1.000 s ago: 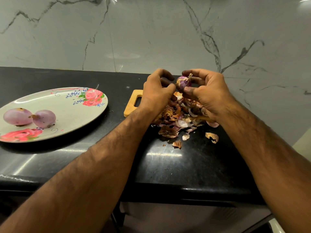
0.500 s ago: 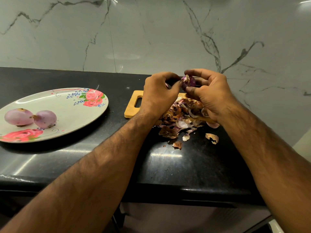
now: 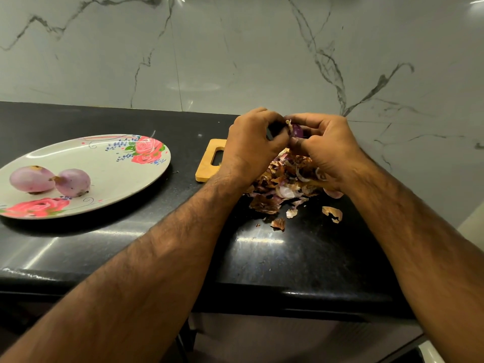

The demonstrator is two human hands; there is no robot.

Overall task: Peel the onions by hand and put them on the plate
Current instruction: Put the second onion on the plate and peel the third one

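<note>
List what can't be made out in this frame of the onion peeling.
- Onion: head view, mostly covered by the left hand and right hand; how much skin remains is unclear.
- Cutting board: only its handle end shows; the peel pile and hands hide the rest.
- Whether unpeeled onions remain: hidden under peels and hands.
- Plate: its left edge is cut off by the frame.

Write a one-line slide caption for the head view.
Both hands, left and right, peel a small purple onion above a heap of skins; two peeled onions lie on the floral plate.
</note>
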